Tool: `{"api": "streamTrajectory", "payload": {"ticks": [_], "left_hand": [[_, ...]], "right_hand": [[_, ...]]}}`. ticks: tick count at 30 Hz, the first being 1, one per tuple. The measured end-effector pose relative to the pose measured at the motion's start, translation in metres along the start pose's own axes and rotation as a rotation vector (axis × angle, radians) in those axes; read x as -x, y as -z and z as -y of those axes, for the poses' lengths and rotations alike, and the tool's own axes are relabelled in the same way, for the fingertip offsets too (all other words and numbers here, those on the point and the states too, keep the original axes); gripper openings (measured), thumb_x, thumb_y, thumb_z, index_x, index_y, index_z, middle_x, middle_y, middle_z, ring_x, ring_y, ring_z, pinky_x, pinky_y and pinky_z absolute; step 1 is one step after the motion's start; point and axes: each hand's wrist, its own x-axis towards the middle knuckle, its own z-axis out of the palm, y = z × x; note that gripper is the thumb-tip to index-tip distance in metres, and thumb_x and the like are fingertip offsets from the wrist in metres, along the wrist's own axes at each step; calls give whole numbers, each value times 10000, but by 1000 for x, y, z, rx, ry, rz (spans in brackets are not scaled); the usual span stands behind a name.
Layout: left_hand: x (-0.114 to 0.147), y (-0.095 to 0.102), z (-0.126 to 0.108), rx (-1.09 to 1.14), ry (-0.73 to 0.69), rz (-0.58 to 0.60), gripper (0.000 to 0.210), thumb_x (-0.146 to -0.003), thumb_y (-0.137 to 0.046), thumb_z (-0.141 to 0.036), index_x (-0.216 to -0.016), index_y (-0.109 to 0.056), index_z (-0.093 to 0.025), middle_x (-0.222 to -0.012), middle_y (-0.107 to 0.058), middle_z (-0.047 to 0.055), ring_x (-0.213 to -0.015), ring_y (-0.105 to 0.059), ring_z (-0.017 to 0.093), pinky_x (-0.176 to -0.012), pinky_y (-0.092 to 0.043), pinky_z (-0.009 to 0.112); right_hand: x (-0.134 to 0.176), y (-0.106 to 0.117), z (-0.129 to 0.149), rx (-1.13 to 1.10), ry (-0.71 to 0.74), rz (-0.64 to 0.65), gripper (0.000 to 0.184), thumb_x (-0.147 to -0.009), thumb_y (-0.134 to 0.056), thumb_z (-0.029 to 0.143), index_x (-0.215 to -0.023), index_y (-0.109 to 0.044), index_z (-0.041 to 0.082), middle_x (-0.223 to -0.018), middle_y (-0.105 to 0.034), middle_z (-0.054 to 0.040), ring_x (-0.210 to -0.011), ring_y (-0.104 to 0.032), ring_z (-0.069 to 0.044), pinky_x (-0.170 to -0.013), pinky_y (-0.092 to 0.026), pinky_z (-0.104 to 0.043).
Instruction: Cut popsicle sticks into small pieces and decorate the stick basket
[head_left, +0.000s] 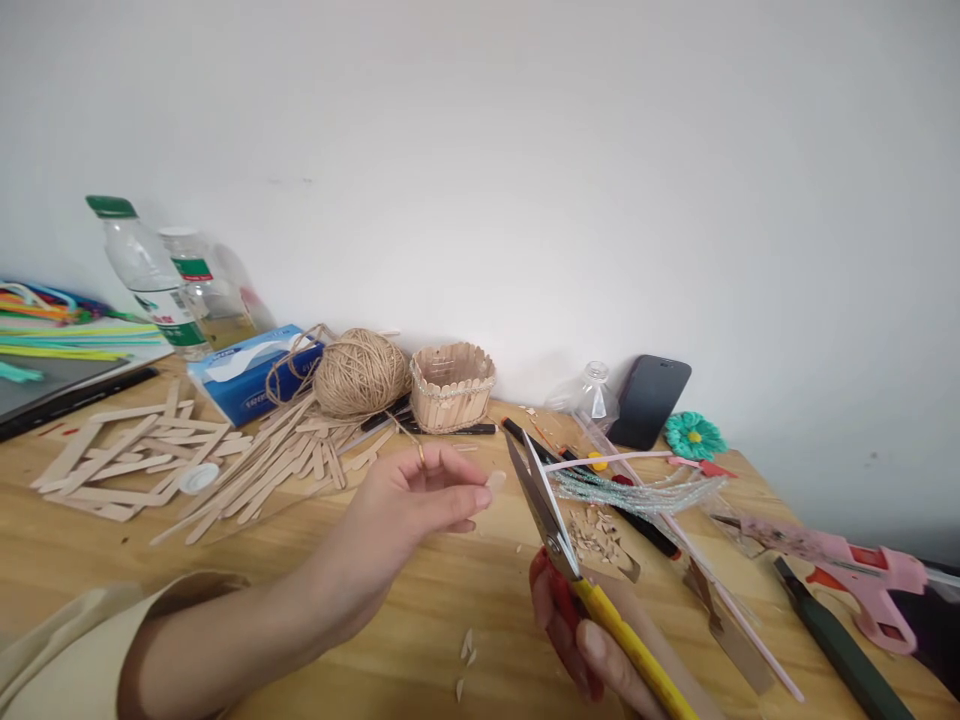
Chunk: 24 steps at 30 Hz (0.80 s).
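Between thumb and fingertips, my left hand (409, 515) pinches a small pale wood piece with a rounded end (495, 482), probably cut from a craft stick. My right hand (577, 630) grips a pair of scissors (551, 520) with one yellow and one red handle, the blades pointing up and away. The blades look slightly parted, a short distance right of the wood piece and not touching it. Small wood slivers (466, 648) lie on the table below, and a heap of wood chips (598, 535) sits behind the scissors.
Craft sticks (277, 460) spread over the left side. A twine ball (361, 372), a small stick-covered basket (454, 388), and a blue tissue pack (255, 375) stand along the wall. On the right are a phone (649, 400), a green flower (694, 437), beaded strands (637, 492) and a pink glue gun (862, 570).
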Motion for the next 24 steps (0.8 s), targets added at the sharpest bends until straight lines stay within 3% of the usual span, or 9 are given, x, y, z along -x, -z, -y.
{"api": "streamTrajectory", "payload": {"ticks": [7, 12, 16, 24], "left_hand": [[2, -4, 3, 25, 36, 35, 109, -597, -721, -174, -609, -614, -156, -573, -625, -32, -550, -533, 81, -566, -415, 199], [2, -5, 3, 44, 68, 69, 117, -592, -717, -180, -573, -605, -152, -560, -633, -18, -558, -548, 89, -578, -427, 203], [3, -6, 4, 51, 71, 92, 126, -602, -714, -176, -555, -601, -148, -571, -644, -10, -575, -557, 89, -594, -435, 196], [2, -6, 6, 64, 62, 105, 129, -624, -711, -171, -571, -595, -153, -577, -656, -12, -583, -578, 98, -610, -450, 207]], "right_hand": [[8, -12, -17, 93, -43, -91, 658, -687, -332, 814, -789, -528, 194, -601, -410, 17, -499, -381, -119, -435, -318, -231], [10, -15, -3, 102, -36, -52, 616, -714, -330, 790, -822, -499, 207, -595, -351, 32, -507, -326, -122, -453, -279, -240], [6, -15, 13, 136, -111, -26, 613, -700, -333, 800, -777, -449, 203, -599, -307, 44, -531, -295, -124, -481, -224, -252], [2, -17, 13, 159, -114, -58, 663, -658, -290, 844, -688, -412, 193, -641, -373, 16, -551, -290, -120, -492, -216, -247]]}}
